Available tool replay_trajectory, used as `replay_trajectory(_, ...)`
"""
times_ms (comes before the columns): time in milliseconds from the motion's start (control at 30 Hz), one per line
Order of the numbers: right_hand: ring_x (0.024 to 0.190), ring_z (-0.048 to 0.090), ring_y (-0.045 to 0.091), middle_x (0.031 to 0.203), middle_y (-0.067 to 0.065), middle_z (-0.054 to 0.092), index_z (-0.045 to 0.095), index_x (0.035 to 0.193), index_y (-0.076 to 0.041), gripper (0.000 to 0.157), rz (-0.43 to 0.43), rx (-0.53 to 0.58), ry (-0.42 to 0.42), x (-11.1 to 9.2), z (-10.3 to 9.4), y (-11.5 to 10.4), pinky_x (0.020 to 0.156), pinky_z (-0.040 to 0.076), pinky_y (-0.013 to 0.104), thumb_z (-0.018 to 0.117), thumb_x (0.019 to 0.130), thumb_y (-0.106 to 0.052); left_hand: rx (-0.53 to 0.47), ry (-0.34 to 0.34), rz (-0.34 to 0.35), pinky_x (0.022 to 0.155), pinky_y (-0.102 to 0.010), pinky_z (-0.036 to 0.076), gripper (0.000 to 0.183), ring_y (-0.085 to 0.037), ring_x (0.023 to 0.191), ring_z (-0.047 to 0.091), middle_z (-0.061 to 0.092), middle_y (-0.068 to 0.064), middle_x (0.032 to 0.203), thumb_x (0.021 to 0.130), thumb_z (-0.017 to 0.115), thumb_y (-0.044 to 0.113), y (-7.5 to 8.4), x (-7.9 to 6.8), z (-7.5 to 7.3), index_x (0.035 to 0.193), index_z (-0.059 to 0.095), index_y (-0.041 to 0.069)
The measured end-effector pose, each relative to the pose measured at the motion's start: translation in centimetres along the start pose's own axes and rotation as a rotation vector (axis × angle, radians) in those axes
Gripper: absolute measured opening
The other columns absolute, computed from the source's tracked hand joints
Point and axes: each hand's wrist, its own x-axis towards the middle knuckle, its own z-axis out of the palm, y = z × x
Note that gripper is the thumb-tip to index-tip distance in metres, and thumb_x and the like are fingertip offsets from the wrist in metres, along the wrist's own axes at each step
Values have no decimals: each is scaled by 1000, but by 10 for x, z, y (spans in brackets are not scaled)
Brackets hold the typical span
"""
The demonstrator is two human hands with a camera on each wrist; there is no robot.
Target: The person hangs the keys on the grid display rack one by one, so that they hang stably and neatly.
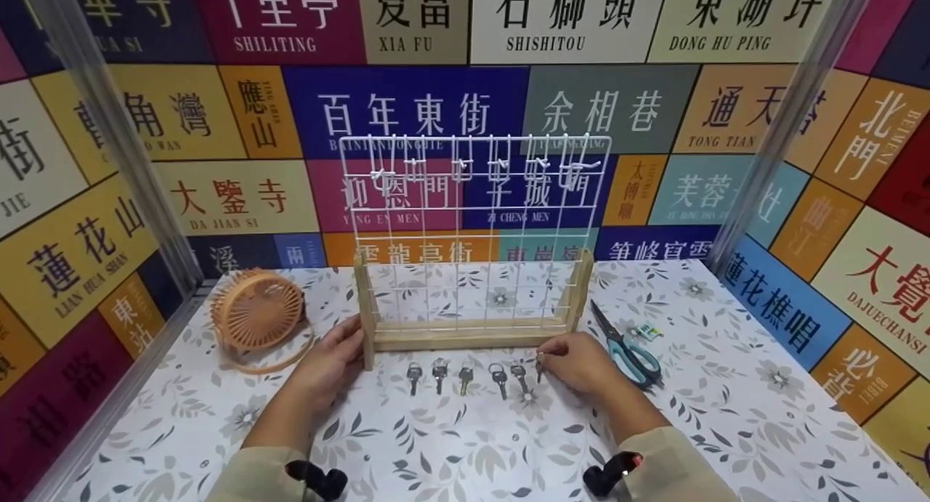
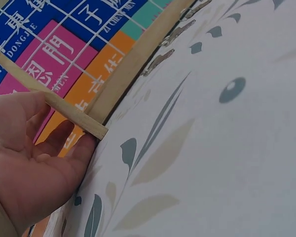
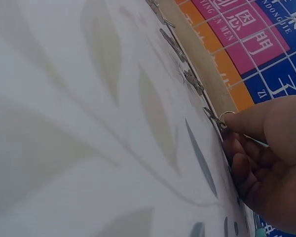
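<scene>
My left hand (image 1: 333,360) rests against the outer left side of a white wire grid rack (image 1: 476,222) on a wooden base. Up close in the left wrist view, the fingers (image 2: 79,153) touch the wooden foot (image 2: 91,126). With thumb and fingertips, my right hand (image 1: 577,360) pinches a small key (image 1: 540,371) by its ring (image 3: 227,114), low at the right end of a row. Several other keys with rings, such as the leftmost key (image 1: 414,377), lie in front of the base. White hooks (image 1: 498,169) hang along the upper grid.
An orange fan (image 1: 258,309) stands left of the rack. Scissors (image 1: 631,353) with teal handles lie to the right of my right hand, beside a small green-and-white item (image 1: 648,332). A leaf-patterned cloth (image 1: 465,466) covers the table, and sign-printed walls (image 1: 407,110) surround it.
</scene>
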Motion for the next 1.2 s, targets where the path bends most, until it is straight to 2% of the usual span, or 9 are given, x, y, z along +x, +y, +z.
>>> replay_trajectory(133, 86, 68, 16, 99, 2, 80, 83, 104, -16, 12, -23, 16, 24, -4, -8, -12, 73, 56, 28, 77, 99, -24, -8, -7, 3, 136, -45, 31, 57, -24, 163, 34, 38, 0, 174, 112, 57, 30, -1, -1, 2, 166, 39, 27)
replay_trajectory(233, 89, 69, 16, 102, 1, 79, 83, 107, -19, 18, -68, 39, 47, -9, -12, -31, 75, 58, 29, 78, 99, -33, -17, -30, 13, 136, -44, 30, 57, -24, 164, 33, 37, 0, 175, 113, 56, 28, -2, -1, 3, 167, 38, 25)
replay_trajectory(433, 92, 72, 22, 99, 2, 79, 82, 108, -21, 23, -193, 249, -7, -24, -6, -86, 80, 63, 36, 82, 96, -40, -12, -27, 7, 136, -44, 30, 55, -24, 163, 34, 39, 3, 174, 113, 55, 27, -3, 0, 1, 166, 41, 27)
replay_trajectory(533, 87, 69, 20, 96, 2, 77, 82, 107, -20, 23, -248, 318, -32, -28, -5, -116, 76, 63, 34, 83, 95, -40, -7, -16, 7, 136, -45, 30, 54, -24, 163, 34, 39, 3, 173, 113, 56, 27, -3, 0, 0, 165, 42, 28)
replay_trajectory(667, 80, 66, 18, 94, 4, 74, 82, 107, -17, 22, -309, 383, -63, -25, -5, -152, 72, 62, 31, 82, 96, -35, 4, -35, 25, 136, -45, 29, 55, -27, 164, 31, 35, -1, 175, 114, 52, 24, -2, -1, 2, 167, 37, 25)
replay_trajectory(833, 81, 67, 17, 94, 4, 75, 81, 110, -9, 22, -363, 504, -104, -16, -8, -192, 74, 63, 29, 80, 99, -27, 2, -26, 5, 137, -45, 28, 55, -27, 165, 31, 34, 0, 176, 114, 51, 24, -1, -1, 2, 167, 37, 26)
replay_trajectory(967, 82, 68, 16, 93, 4, 75, 81, 111, -6, 21, -388, 574, -130, -11, -10, -220, 75, 64, 28, 79, 99, -24, 10, -21, -5, 137, -45, 27, 54, -25, 165, 31, 35, 3, 175, 114, 52, 25, -1, -1, 0, 166, 39, 28)
replay_trajectory(1200, 76, 69, 16, 92, 8, 76, 82, 109, -6, 19, -430, 613, -129, -6, -13, -258, 72, 64, 27, 80, 99, -21, 10, -14, -5, 137, -45, 27, 53, -25, 163, 34, 40, 3, 173, 113, 54, 25, -1, -2, -2, 165, 42, 29)
